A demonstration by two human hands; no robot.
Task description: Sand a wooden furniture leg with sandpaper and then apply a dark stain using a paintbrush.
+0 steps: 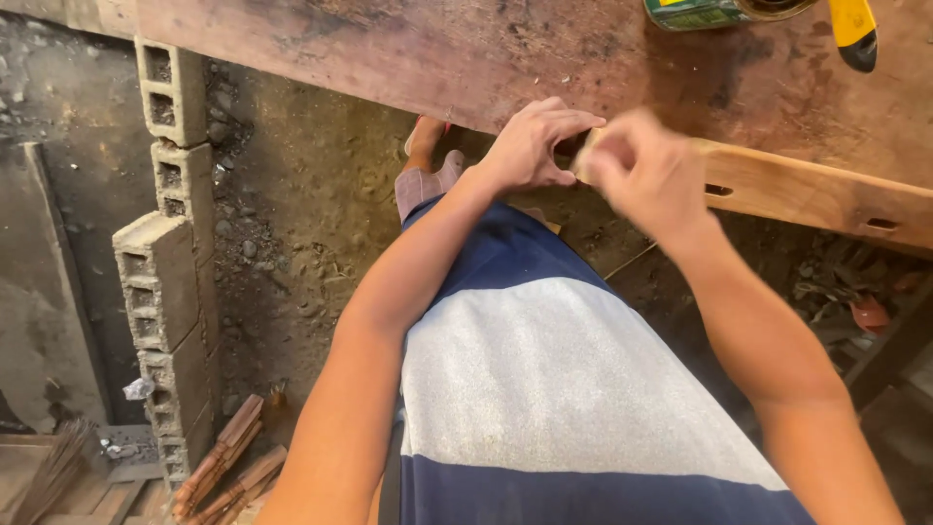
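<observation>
The counter [505, 58] is above my fingers. The wood strip [816, 190] lies along its edge, running right from them. My left hand [533, 146] clasps its end; my right hand [646, 175], blurred, seems closed on something small I cannot make out. I should press steadily.

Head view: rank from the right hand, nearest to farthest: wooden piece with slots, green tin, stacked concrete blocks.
1. Wooden piece with slots: at the right hand, running off to the right along the bench edge.
2. Green tin: above the hand, at the top edge, on the bench.
3. Stacked concrete blocks: far left, on the ground.
</observation>
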